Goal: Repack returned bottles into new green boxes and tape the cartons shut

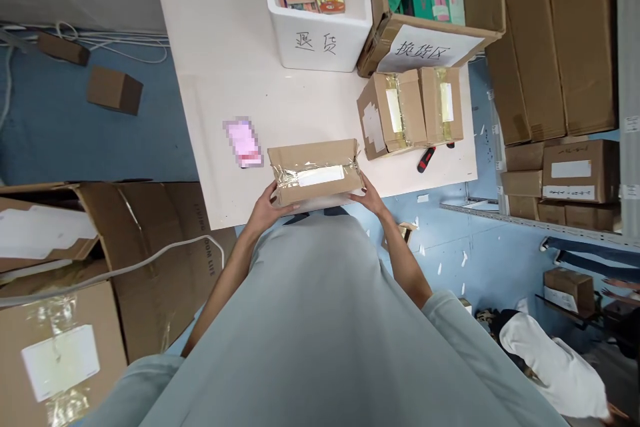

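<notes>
A taped cardboard box [315, 153] with a white label sits at the front edge of the white table [225, 87], close to my body. My left hand [266, 210] grips its left end, with the fingers curled round the lower corner. At the opposite end, my right hand [371, 197] holds the lower right corner. Clear tape runs along the side that faces me. Left of the box lies a pink item [243, 141], blurred out in the picture.
Two taped cartons [405, 110] and a red-and-black tool [426, 159] are at the table's right. Behind stand a white foam bin [320, 40] with booklets and an open carton [435, 47] with green packages. Large cartons [160, 247] flank the left; a person in white [550, 360] is lower right.
</notes>
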`<state>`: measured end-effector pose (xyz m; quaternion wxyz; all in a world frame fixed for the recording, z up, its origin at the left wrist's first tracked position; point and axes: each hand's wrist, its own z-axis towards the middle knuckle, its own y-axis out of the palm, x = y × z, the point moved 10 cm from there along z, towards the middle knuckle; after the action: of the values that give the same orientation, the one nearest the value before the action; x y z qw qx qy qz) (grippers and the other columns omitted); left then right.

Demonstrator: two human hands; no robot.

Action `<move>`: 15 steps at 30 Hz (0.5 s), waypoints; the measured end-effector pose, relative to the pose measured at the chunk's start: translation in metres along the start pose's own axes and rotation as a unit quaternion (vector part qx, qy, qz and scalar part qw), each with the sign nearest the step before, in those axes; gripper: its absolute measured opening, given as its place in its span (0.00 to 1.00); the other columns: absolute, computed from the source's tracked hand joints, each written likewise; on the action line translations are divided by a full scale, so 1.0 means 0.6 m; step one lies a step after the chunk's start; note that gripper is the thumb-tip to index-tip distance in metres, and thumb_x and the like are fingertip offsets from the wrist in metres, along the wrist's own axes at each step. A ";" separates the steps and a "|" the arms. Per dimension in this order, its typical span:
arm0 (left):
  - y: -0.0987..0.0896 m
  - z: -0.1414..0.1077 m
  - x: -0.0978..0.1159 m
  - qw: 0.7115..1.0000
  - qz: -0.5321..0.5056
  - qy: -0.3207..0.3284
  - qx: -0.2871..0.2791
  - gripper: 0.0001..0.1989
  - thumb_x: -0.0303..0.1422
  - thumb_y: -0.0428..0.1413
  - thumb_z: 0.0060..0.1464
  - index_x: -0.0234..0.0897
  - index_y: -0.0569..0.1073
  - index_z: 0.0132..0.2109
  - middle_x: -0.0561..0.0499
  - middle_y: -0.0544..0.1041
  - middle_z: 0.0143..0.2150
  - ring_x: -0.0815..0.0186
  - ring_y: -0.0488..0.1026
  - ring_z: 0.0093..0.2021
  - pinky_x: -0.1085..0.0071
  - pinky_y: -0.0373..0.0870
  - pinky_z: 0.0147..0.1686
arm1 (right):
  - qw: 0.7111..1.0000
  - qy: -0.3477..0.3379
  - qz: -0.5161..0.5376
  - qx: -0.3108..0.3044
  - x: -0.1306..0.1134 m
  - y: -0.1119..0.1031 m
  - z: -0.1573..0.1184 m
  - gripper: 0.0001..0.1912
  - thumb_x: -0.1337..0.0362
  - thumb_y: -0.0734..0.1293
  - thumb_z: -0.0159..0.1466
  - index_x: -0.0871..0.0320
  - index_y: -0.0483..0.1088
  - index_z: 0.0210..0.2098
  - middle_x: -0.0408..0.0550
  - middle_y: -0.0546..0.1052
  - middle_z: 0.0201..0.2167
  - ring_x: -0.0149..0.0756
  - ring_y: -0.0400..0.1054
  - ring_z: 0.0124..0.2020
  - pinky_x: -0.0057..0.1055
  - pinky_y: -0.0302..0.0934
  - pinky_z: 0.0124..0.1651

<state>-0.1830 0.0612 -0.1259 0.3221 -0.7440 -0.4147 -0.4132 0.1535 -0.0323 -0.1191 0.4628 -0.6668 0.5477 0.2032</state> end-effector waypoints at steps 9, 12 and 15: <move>0.003 0.016 -0.004 0.994 0.021 -0.051 0.098 0.43 0.50 0.77 0.37 0.37 0.81 0.60 0.41 0.86 0.59 0.42 0.80 0.63 0.47 0.75 0.70 | 0.997 -0.061 -0.047 -0.007 -0.011 -0.013 0.054 0.47 0.55 0.80 0.64 0.55 0.67 0.79 0.59 0.73 0.78 0.47 0.67 0.78 0.46 0.66 0.78; 0.002 0.004 0.008 0.990 0.011 -0.077 0.120 0.37 0.50 0.75 0.39 0.36 0.83 0.55 0.41 0.87 0.54 0.41 0.81 0.59 0.47 0.78 0.66 | 0.997 -0.078 -0.007 -0.025 -0.025 -0.031 0.047 0.44 0.49 0.78 0.67 0.54 0.70 0.78 0.55 0.76 0.75 0.49 0.70 0.76 0.48 0.66 0.78; 0.001 -0.005 0.029 0.986 -0.026 -0.073 0.151 0.31 0.51 0.70 0.49 0.37 0.83 0.54 0.41 0.87 0.54 0.42 0.80 0.61 0.50 0.78 0.65 | 0.994 -0.094 0.053 -0.024 -0.042 -0.058 0.049 0.40 0.41 0.74 0.72 0.54 0.73 0.76 0.54 0.79 0.72 0.50 0.73 0.74 0.48 0.66 0.79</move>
<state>-0.1780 0.0643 -0.1095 0.3887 -0.7041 -0.5138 -0.2987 0.1841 0.0048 -0.1001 0.4844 -0.6256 0.5313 0.3028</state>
